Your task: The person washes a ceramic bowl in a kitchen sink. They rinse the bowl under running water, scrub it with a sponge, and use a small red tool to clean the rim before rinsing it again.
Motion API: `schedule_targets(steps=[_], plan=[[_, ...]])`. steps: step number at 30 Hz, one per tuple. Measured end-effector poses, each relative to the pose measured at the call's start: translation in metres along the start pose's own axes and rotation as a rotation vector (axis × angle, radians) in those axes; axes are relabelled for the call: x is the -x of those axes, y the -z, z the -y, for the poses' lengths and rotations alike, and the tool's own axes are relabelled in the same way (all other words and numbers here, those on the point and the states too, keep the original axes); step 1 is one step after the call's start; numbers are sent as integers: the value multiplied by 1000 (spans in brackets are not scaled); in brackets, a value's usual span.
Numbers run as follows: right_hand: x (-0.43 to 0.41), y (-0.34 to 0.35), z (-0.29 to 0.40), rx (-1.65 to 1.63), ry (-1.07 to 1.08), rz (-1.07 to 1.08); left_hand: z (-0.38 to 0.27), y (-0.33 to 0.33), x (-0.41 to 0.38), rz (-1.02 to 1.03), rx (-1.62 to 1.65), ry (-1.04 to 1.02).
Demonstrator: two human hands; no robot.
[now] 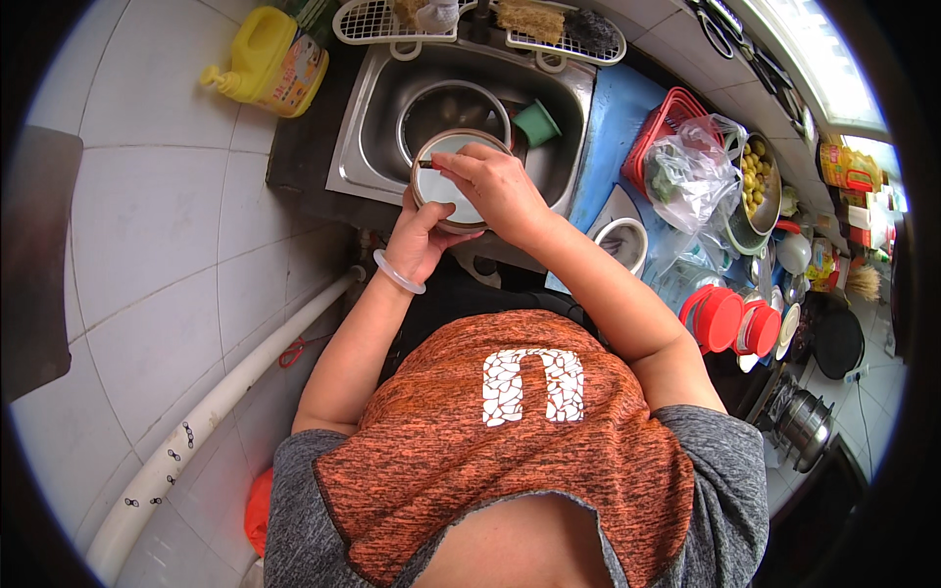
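Note:
Over the near edge of a stainless steel sink (349,165), my left hand (423,235) grips a round bowl (459,213) with a pale inside and a brown rim, its thumb over the rim. A translucent bangle circles that wrist. My right hand (492,184) reaches over the bowl, its fingertips closed on a small dark and red item (428,165) at the left inner wall; what it is I cannot tell. Behind the bowl a round metal basin (452,110) stands in the sink, and a green plastic cup (537,123) lies tilted beside it.
A yellow pump jug (272,62) stands left of the sink. Sponges lie on white racks (397,22) behind it. On the blue counter (621,95) to the right are a red basket (665,114), a plastic bag (695,173), a white cup (623,242) and red-lidded jars (717,320).

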State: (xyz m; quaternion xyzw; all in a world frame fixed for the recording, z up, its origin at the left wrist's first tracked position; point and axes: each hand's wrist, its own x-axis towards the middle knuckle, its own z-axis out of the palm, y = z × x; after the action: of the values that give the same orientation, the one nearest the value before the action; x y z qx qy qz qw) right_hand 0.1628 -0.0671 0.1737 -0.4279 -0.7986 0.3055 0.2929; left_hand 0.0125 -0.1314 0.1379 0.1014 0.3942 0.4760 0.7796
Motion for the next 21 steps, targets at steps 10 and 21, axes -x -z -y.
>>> schedule_targets(steps=[10, 21], plan=[[2, -1, -4, -10, 33, -18, 0, -1, 3, -10, -35, 2], [7, 31, -20, 352, -149, -7, -2, -2, 2, -99, -93, -55]])
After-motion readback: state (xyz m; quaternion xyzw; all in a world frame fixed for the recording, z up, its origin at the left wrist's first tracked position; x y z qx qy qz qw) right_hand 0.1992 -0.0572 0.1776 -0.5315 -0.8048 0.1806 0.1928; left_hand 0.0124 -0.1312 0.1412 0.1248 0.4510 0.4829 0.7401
